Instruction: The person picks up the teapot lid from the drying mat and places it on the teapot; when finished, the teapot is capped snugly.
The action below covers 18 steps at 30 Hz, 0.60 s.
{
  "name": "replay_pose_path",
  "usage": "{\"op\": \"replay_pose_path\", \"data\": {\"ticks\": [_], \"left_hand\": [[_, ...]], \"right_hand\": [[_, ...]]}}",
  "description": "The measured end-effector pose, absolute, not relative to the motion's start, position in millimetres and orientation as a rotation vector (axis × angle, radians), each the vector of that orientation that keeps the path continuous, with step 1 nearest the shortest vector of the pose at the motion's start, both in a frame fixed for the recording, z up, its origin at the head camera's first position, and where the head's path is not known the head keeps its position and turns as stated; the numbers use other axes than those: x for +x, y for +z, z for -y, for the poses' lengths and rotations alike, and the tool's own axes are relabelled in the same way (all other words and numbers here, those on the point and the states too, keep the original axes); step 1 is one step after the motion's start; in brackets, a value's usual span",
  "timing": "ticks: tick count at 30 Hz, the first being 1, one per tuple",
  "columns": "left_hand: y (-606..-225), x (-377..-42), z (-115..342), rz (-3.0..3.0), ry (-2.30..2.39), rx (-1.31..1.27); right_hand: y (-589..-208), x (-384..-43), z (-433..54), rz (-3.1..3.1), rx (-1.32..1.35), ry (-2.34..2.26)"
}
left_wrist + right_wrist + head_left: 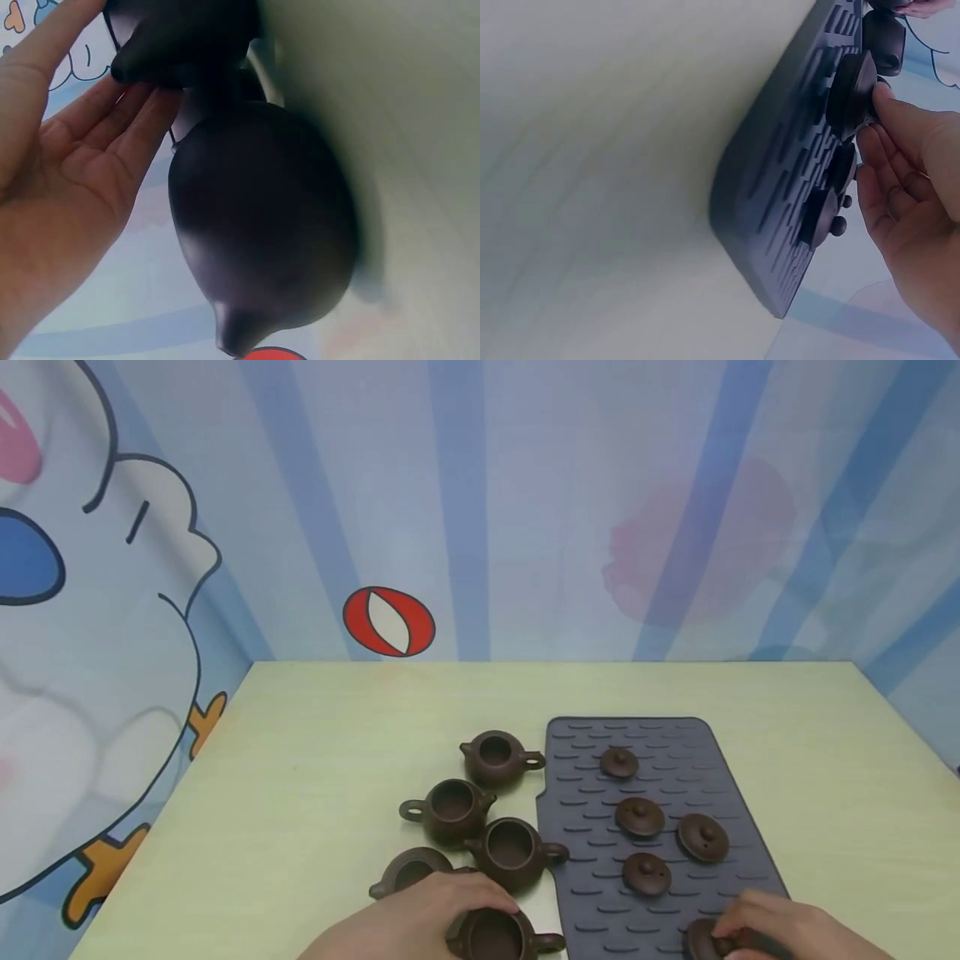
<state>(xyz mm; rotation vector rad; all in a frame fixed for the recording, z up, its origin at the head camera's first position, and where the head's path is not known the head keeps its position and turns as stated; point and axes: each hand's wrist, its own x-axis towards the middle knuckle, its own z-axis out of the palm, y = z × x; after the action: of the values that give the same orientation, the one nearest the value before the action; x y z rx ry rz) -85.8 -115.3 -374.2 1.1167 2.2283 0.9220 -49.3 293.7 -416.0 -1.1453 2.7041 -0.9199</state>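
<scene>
At the near edge of the head view, my left hand (420, 918) holds a small dark brown lidless teapot (493, 937) by its left side, handle pointing right. In the left wrist view the thumb and fingers lie at the held teapot (187, 37), and another teapot (262, 217) looms close to the camera. My right hand (795, 927) pinches the knob of a round brown teapot lid (699, 939). The right wrist view shows that lid (849, 94) tilted on edge to the camera, at the mat; whether it touches the mat I cannot tell.
A dark grey ridged mat (592, 893) bears several other lids, among them a far lid (619, 763) and a right-hand lid (703, 838). Left of it stand more open teapots, including a far teapot (497, 762) and a middle teapot (512, 853). A patterned backdrop (525, 527) rises behind the pale table (330, 735).
</scene>
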Motion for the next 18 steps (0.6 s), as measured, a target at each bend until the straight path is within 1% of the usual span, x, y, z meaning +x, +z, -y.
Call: {"op": "replay_pose_path", "data": {"ticks": [3, 9, 18], "left_hand": [[-373.9, -86.6, 115.1, -2.226, 0.923, 1.103], [-373.6, -87.0, 115.5, -2.221, 0.953, 1.102], [-375.6, -87.7, 115.8, -2.212, 0.964, 1.068]], "right_hand": [[-411.0, -50.6, -290.2, -2.692, -1.108, -0.919], [-398.9, -57.0, -275.3, -2.598, -1.184, -0.983], [-380.4, -68.1, -240.1, -2.463, -1.417, -1.100]]}}
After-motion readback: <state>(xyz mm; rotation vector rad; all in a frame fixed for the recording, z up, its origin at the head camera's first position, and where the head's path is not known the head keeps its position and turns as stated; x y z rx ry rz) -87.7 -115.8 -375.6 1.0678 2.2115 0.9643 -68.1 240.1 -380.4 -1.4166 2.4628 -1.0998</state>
